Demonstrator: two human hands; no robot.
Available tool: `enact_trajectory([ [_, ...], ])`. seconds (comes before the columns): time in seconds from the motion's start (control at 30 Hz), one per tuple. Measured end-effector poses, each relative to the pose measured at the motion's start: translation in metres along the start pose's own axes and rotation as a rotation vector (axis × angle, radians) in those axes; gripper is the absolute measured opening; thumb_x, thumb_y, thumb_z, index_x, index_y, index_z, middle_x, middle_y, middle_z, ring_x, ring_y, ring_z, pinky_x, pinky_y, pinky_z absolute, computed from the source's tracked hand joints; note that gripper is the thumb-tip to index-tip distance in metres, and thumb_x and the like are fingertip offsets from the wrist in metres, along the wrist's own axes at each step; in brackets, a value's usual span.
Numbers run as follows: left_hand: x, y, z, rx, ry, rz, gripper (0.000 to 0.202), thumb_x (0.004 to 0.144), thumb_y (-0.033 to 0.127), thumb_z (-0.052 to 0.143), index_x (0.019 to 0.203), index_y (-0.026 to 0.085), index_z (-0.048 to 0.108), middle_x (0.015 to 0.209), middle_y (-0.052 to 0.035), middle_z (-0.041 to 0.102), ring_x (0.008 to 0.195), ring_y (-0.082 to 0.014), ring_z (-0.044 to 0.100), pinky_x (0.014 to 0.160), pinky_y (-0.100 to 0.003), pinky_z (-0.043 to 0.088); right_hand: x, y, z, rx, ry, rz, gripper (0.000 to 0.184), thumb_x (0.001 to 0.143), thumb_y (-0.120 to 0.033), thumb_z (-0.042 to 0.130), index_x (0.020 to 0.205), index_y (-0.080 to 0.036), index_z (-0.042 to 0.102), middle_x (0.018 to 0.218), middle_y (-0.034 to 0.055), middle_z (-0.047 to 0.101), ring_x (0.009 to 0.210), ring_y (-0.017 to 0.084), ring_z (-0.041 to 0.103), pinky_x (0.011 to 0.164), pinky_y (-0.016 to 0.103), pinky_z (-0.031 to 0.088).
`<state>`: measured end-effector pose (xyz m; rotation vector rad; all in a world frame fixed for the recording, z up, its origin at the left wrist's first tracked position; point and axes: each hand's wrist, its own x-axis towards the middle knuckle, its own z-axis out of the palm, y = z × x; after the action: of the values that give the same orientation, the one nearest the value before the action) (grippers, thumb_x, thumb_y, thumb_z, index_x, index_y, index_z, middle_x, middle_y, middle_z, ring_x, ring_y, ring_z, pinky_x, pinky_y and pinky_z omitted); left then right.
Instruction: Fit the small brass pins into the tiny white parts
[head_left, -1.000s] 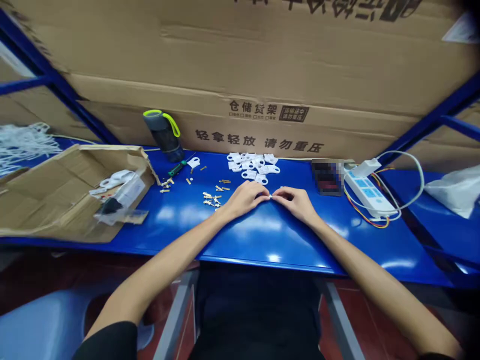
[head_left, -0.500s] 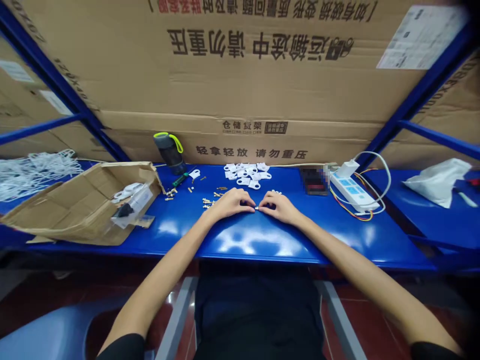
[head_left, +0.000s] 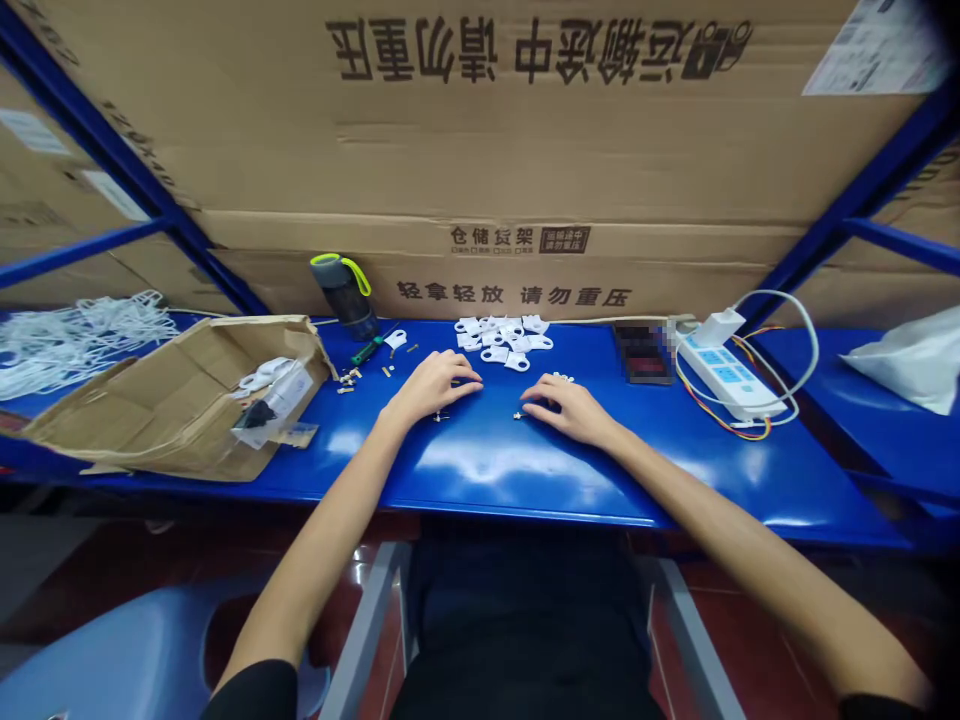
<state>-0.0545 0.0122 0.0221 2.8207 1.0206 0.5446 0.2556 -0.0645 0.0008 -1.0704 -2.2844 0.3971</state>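
Observation:
My left hand (head_left: 437,388) hovers over the blue table, thumb and fingers stretched out and apart, with nothing seen in it. Below its palm lie small metal pieces (head_left: 441,417), partly hidden by the hand. Opposite it, my right hand (head_left: 568,408) is loosely curled, its thumb and index finger apart. A tiny white and brass-coloured piece (head_left: 517,415) sits on the table just by the right thumb tip; whether they touch I cannot tell. Small white pieces (head_left: 562,377) show behind the right hand. Farther back is a pile of white plastic parts with round holes (head_left: 495,354).
On the left are an open cardboard box (head_left: 165,420), a bottle (head_left: 346,300), a green-handled tool (head_left: 366,351) and small brass-coloured pieces (head_left: 348,380). To the right stand a dark tray (head_left: 645,352) and a power strip (head_left: 727,375) with loose cables. A cardboard wall (head_left: 480,160) closes off the back.
My hands were fingertip to fingertip at the tiny piece. They have parted: the left moved left and opened, the right let go, and the piece lies on the table. The view shifted slightly.

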Motion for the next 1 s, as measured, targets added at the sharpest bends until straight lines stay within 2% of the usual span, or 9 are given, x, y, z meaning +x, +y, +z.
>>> enact_trajectory([
  [0.17,0.005,-0.001,0.011,0.044,-0.033,-0.004,0.029,0.108,0.041,0.059,0.111,0.025,0.083,0.113,-0.0077,0.075,0.104,-0.0241,0.063,0.093,-0.038,0.042,0.002,0.026,-0.014,-0.027,0.308,0.126,0.027,0.106,-0.04,0.058,0.117,-0.023,0.074,0.096,0.0062,0.071,0.081,0.022,0.064,0.08,0.037,0.051],
  [0.3,0.008,0.003,0.015,0.034,-0.01,0.008,0.028,0.109,0.037,0.057,0.107,0.022,0.081,0.11,-0.0082,0.075,0.103,-0.0237,0.065,0.088,-0.036,0.044,0.001,0.039,-0.022,-0.06,0.414,0.167,0.023,0.103,-0.037,0.06,0.113,-0.023,0.075,0.09,0.0052,0.07,0.074,0.022,0.06,0.076,0.038,0.05],
  [0.4,0.02,0.016,0.02,-0.037,-0.039,0.077,0.027,0.109,0.034,0.055,0.109,0.022,0.079,0.11,-0.0067,0.076,0.105,-0.0218,0.068,0.09,-0.034,0.045,0.001,0.039,-0.021,-0.045,0.37,0.131,0.022,0.104,-0.033,0.058,0.113,-0.022,0.075,0.093,0.0055,0.071,0.076,0.022,0.062,0.079,0.038,0.051],
  [0.53,0.05,0.035,0.023,-0.097,-0.16,0.199,0.022,0.106,0.022,0.058,0.109,0.024,0.079,0.113,-0.0031,0.079,0.106,-0.0203,0.071,0.095,-0.032,0.048,0.001,0.031,-0.012,-0.094,0.186,0.028,0.026,0.106,-0.028,0.054,0.122,-0.025,0.074,0.107,0.0078,0.07,0.095,0.024,0.065,0.09,0.039,0.053],
  [0.67,0.071,0.039,0.021,-0.143,-0.25,0.16,0.028,0.095,0.01,0.065,0.11,0.025,0.082,0.111,-0.001,0.081,0.104,-0.02,0.073,0.092,-0.028,0.051,0.0,0.025,-0.004,-0.267,0.066,0.033,0.028,0.107,-0.033,0.056,0.127,-0.028,0.076,0.115,0.0101,0.066,0.106,0.026,0.063,0.094,0.04,0.053],
  [0.83,0.062,0.037,0.023,-0.342,-0.203,0.081,0.023,0.097,0.015,0.066,0.111,0.022,0.084,0.11,-0.0026,0.082,0.101,-0.0194,0.075,0.092,-0.027,0.053,0.003,0.024,0.003,-0.35,0.023,0.075,0.029,0.107,-0.037,0.058,0.127,-0.027,0.077,0.117,0.011,0.066,0.106,0.027,0.062,0.092,0.042,0.051],
  [1.0,0.056,0.03,0.029,-0.329,-0.118,0.049,0.027,0.094,0.028,0.077,0.121,0.022,0.081,0.111,-0.0053,0.081,0.094,-0.0204,0.072,0.085,-0.029,0.052,0.008,0.023,0.009,-0.344,0.039,0.076,0.029,0.107,-0.037,0.059,0.126,-0.025,0.077,0.118,0.0118,0.067,0.107,0.029,0.062,0.091,0.043,0.05],
])
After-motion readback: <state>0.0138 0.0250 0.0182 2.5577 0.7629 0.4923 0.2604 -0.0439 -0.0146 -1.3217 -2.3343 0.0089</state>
